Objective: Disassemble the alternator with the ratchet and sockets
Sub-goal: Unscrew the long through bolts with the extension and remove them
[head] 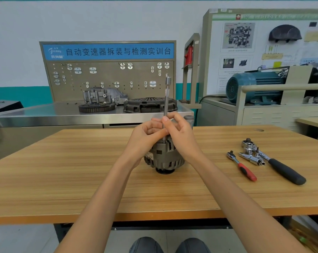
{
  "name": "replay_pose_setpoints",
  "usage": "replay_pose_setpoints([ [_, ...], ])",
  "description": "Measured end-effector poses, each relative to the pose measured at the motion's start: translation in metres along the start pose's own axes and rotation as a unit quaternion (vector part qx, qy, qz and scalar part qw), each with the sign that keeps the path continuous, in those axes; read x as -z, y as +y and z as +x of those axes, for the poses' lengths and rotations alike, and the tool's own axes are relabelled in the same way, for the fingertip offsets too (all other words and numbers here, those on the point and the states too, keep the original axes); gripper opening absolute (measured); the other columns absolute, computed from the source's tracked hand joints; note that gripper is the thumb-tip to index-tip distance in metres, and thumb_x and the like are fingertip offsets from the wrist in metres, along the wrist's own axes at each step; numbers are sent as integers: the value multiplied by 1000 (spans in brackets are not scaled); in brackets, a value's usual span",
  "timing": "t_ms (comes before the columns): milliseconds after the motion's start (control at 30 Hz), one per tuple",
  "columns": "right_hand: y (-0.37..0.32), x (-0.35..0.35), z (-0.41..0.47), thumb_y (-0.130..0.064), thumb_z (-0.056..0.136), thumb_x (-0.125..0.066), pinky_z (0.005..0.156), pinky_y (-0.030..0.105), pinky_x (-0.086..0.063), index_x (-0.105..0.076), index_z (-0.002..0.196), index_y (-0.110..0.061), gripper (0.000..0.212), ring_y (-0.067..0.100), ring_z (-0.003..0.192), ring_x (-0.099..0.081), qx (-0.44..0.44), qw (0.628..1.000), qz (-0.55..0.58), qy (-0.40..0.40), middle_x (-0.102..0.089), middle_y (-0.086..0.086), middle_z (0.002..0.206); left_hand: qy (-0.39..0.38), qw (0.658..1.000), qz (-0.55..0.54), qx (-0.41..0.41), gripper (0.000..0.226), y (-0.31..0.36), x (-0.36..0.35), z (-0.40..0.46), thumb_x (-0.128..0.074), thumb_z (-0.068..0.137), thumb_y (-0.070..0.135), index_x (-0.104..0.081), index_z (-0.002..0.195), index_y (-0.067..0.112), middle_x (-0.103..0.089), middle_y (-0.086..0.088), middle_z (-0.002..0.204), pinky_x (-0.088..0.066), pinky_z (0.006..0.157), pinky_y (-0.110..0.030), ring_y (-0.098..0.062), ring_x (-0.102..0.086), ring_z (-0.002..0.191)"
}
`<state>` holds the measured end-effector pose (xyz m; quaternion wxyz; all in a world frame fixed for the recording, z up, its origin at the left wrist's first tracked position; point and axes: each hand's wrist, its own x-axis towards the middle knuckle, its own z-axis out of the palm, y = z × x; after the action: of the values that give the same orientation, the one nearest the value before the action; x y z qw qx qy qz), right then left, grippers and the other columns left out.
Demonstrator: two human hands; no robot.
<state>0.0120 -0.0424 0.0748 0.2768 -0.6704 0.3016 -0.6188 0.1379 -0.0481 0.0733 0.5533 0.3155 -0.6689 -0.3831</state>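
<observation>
Gripping a slim knurled steel extension bar (pixel 166 99) upright over the ribbed alternator (pixel 164 157): left hand (pixel 145 136), right hand (pixel 180 136).

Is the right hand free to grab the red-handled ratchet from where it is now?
Probably not yet: the right hand pinches the extension bar standing on the alternator. Once released, the table path to the red-handled ratchet looks unobstructed.

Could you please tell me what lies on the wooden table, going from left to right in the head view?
alternator with both hands on the extension bar standing on it → red-handled ratchet → loose sockets → black-handled ratchet.
</observation>
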Motion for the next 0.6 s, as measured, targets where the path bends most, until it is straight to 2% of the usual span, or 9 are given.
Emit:
replay_pose_setpoints([
  [133, -1, 2, 1, -14, 100, -41, 78, 15, -51, -60, 99, -10, 20, 0, 90, -65, 7, 1000, -2, -1, -68, -3, 99, -8, 1000, -9, 1, 6, -1, 2, 0, -67, 87, 15, -71, 90, 19, -76, 3, 88, -51, 66, -14, -5, -70, 83],
  [267, -1, 0, 0, -14, 100, -41, 80, 15, -50, -63, 104, -7, 23, -1, 91, -65, 12, 1000, 0, 6, -68, -5, 97, -7, 1000, -14, 3, 4, 0, 3, 0, -68, 86, 15, -71, 89, 17, -75, 4, 86, -50, 60, -14, -5, -69, 79],
  [333, -1, -1, 0, -22, 99, -46, 75, 14, -50, -61, 108, -14, 19, -2, 89, -65, 1, 1000, -1, 7, -70, -9, 94, -6, 1000, -3, 4, 7, -1, 3, 0, -69, 86, 15, -70, 92, 12, -75, -2, 87, -53, 66, -19, -8, -68, 79],
  [433, -2, -2, -1, -25, 97, -50, 64, 12, -50, -56, 96, -21, 8, -1, 78, -67, -2, 1000, 2, 2, -72, -14, 79, -4, 1000, 10, 6, 11, -2, 3, 0, -69, 86, 15, -69, 95, 10, -73, -4, 87, -52, 77, -29, -12, -67, 81],
  [600, -3, 0, 0, -17, 99, -44, 82, 24, -54, -59, 92, -17, 17, 11, 94, -66, 17, 1000, 5, -2, -70, 4, 100, -20, 1000, -1, 5, 11, -3, 4, 0, -66, 88, 20, -72, 98, 19, -75, 2, 97, -54, 73, -22, -10, -70, 92],
])
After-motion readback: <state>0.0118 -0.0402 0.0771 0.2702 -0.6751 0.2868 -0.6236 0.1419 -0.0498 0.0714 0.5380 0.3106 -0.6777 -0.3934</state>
